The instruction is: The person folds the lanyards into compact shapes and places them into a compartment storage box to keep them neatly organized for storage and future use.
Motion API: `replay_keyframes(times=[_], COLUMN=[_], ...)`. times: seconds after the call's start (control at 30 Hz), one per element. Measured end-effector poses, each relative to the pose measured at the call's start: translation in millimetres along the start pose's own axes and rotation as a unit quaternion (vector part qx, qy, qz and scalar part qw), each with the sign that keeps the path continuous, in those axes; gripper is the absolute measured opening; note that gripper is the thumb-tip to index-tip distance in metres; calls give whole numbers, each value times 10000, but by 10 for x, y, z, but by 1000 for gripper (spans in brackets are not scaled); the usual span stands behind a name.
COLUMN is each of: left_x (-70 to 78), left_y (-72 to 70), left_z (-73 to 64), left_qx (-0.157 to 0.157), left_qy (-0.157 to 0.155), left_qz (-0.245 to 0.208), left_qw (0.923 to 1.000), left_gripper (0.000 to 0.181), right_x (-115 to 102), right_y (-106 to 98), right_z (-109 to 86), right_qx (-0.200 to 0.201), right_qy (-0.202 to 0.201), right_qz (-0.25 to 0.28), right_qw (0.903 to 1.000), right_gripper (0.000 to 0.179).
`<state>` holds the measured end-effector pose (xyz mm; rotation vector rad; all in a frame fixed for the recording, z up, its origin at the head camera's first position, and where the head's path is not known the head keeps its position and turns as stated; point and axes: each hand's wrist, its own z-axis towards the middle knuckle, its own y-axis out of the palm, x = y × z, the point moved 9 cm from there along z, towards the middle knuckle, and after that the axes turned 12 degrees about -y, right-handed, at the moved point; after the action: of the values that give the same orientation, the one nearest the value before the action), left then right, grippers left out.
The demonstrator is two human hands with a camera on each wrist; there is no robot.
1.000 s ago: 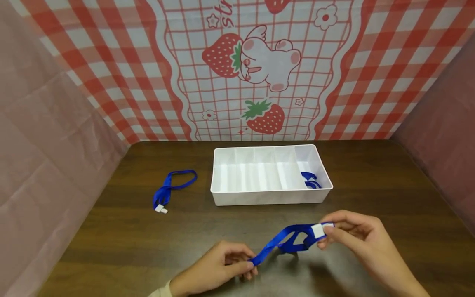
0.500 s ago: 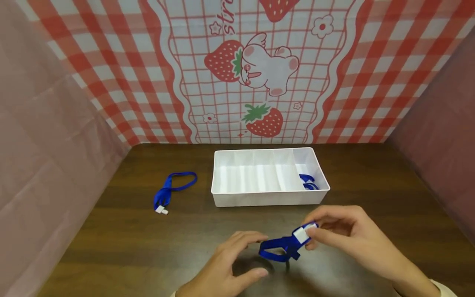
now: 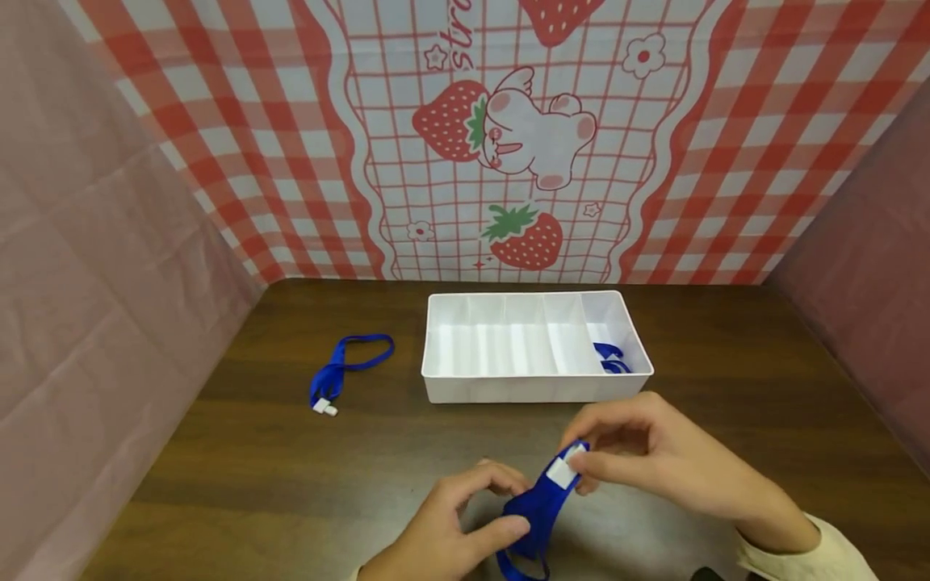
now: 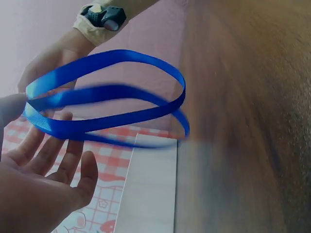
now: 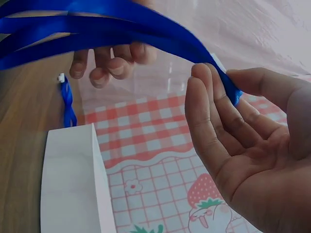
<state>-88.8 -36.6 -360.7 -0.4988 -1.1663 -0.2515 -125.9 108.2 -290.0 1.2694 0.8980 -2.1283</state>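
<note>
A blue lanyard (image 3: 541, 510) with a white clip (image 3: 561, 473) hangs over the near part of the table. My right hand (image 3: 654, 452) pinches its clip end between thumb and fingers. Around the folded straps is my left hand (image 3: 465, 516), thumb in front and fingers behind, not closed tightly. In the left wrist view the strap loops (image 4: 121, 118) stretch out past the left hand's spread, relaxed fingers. The right wrist view has the strap end (image 5: 228, 87) under the right thumb.
A white divided box (image 3: 538, 389) stands beyond the hands, with blue lanyard pieces (image 3: 613, 367) in its rightmost compartment. Another blue lanyard (image 3: 330, 378) with a white clip lies on the dark wooden table (image 3: 240, 476) at left. A strawberry-print cloth (image 3: 465, 218) rises behind.
The right hand has brought the lanyard left and tilted its clip end up. The left hand released the strap end, opened, and now has thumb and fingers on either side of the straps.
</note>
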Motion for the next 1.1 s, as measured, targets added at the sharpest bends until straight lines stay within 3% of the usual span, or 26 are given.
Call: replay_keyframes(times=[0.13, 0.27, 0.37, 0.53, 0.7, 0.83, 0.93, 1.1], left_x=[-33, -37, -33, -2, 45, 60, 52, 15], left_y=[-40, -39, -28, -52, -76, -75, -66, -91], left_z=[4, 2, -4, -15, -30, -39, -39, -49], left_qx=[137, 119, 48, 219, 574, 788, 811, 880], left_qy=[-187, -108, 15, 341, 756, 1071, 1151, 1024], left_qz=[-420, -533, -498, -12, 698, 1092, 1170, 876], left_qw=[9988, 9984, 9987, 9992, 9930, 9851, 9831, 9870], left_gripper=[14, 9, 10, 16, 15, 15, 13, 8], right_x=[-18, -19, -1, 39, 43, 5, -30, -56], right_y=[36, 55, 69, 67, 26, 13, 30, 76], right_z=[68, 106, 120, 140, 164, 192, 206, 210], right_qx=[-158, -228, -254, -164, 56, 268, 355, 282], right_qy=[-99, -292, -466, -483, -578, -912, -1099, -1070], right_qz=[15, 63, 141, 51, -642, -1539, -1968, -2091], right_qw=[9998, 9993, 9985, 9987, 9962, 9835, 9736, 9716], right_gripper=[20, 21, 22, 21, 20, 21, 22, 22])
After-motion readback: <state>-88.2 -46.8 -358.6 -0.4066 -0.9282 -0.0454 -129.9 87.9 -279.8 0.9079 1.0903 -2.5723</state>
